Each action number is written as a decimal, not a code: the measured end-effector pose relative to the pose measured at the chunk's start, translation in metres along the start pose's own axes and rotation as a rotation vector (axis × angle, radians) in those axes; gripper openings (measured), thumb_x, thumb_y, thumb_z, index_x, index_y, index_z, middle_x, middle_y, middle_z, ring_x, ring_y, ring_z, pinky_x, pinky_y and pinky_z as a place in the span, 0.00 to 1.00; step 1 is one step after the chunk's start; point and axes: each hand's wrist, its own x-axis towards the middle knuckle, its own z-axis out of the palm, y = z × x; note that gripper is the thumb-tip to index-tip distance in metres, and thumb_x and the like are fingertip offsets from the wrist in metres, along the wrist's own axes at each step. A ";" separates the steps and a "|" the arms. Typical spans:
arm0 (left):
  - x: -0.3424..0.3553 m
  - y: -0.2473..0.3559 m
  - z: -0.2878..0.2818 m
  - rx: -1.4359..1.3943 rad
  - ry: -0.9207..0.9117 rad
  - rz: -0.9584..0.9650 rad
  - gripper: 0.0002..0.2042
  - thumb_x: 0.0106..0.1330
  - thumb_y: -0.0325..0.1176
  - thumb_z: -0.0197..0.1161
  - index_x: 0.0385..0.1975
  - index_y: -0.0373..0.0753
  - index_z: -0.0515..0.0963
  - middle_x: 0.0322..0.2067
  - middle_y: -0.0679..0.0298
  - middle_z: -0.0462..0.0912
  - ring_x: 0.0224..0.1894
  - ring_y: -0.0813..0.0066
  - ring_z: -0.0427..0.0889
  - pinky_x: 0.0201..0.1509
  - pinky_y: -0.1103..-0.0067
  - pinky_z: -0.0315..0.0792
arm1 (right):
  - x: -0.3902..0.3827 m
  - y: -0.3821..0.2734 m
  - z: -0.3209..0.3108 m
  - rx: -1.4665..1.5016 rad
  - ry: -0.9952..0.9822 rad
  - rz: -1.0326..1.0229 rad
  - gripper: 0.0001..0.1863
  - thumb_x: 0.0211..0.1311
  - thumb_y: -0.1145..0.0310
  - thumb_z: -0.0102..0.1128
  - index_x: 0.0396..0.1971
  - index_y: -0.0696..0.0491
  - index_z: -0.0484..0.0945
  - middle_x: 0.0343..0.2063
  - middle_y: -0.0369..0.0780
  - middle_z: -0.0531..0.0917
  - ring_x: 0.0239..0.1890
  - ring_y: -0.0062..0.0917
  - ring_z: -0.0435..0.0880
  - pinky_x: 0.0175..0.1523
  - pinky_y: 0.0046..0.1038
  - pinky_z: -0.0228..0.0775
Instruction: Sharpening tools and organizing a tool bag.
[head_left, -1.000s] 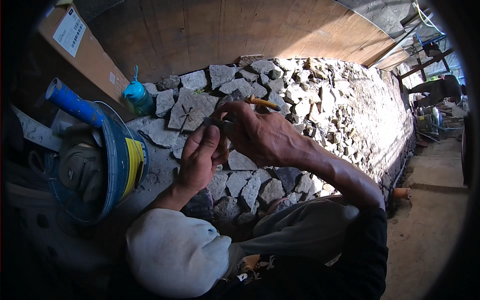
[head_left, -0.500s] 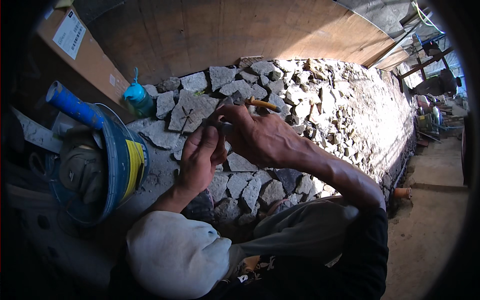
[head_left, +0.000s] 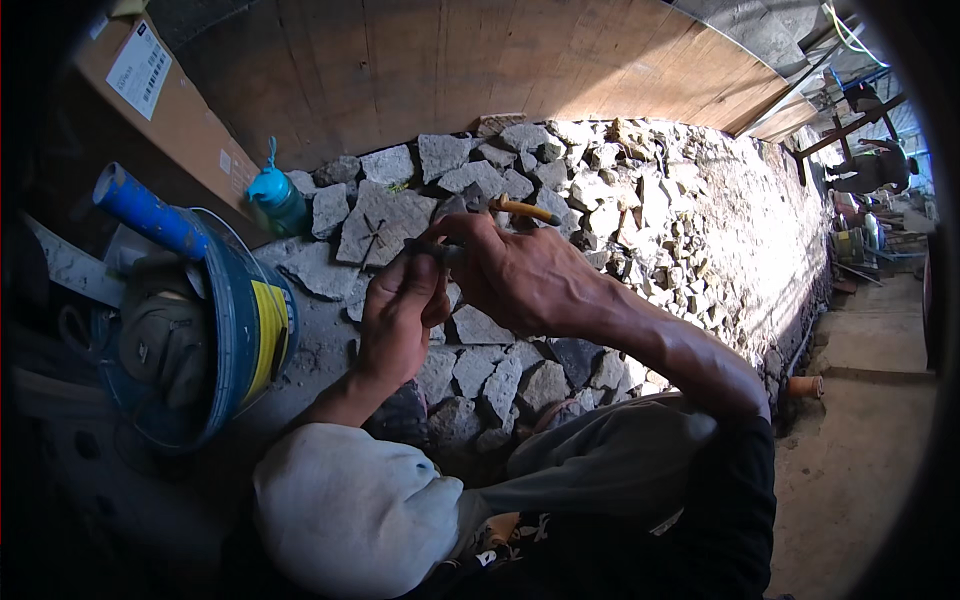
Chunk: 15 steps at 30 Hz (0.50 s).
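My two hands meet above the broken stones. My right hand [head_left: 515, 270] is closed round a tool with a yellow-orange handle [head_left: 527, 209]; it looks like pliers, but the fingers cover most of it. Between the thumb and fingers of my left hand [head_left: 397, 315] is a small dark piece [head_left: 425, 247], too hidden to name, and it reaches toward the right hand's fingers. Just beyond the hands, several thin dark pieces like nails or wire [head_left: 373, 238] lie crossed on a flat grey slab [head_left: 395, 215].
At left stands a blue bucket [head_left: 282, 335] holding a dark cloth bag [head_left: 165, 340] and a blue tube [head_left: 150, 212]. A turquoise bottle [head_left: 280, 203] is beside a cardboard box [head_left: 180, 110]. Behind the rubble [head_left: 610, 210] runs a wooden panel [head_left: 450, 70]. An orange pipe end [head_left: 805, 386] sticks up at right.
Both hands keep nearly the same place and grip. The small dark piece between them has turned slightly, and the right fingers have shifted a little.
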 end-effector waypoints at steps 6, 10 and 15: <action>0.002 -0.002 -0.003 0.094 0.087 -0.027 0.16 0.75 0.38 0.51 0.58 0.39 0.71 0.21 0.77 0.62 0.21 0.89 0.55 0.23 0.87 0.53 | 0.003 0.004 0.006 -0.059 0.119 -0.128 0.24 0.65 0.62 0.56 0.54 0.56 0.59 0.32 0.51 0.81 0.21 0.42 0.82 0.19 0.39 0.68; 0.002 0.004 0.001 0.037 0.034 -0.019 0.17 0.75 0.37 0.51 0.60 0.40 0.70 0.24 0.75 0.65 0.21 0.89 0.56 0.24 0.88 0.54 | 0.002 0.006 0.001 0.171 0.166 0.032 0.22 0.65 0.66 0.54 0.54 0.57 0.59 0.24 0.49 0.80 0.22 0.43 0.82 0.23 0.42 0.69; 0.000 0.013 0.007 0.028 0.043 -0.050 0.20 0.75 0.38 0.49 0.64 0.41 0.66 0.26 0.74 0.65 0.22 0.89 0.56 0.25 0.88 0.55 | 0.001 0.008 -0.007 0.351 0.254 -0.015 0.20 0.68 0.70 0.52 0.56 0.56 0.60 0.22 0.40 0.76 0.22 0.31 0.79 0.26 0.33 0.69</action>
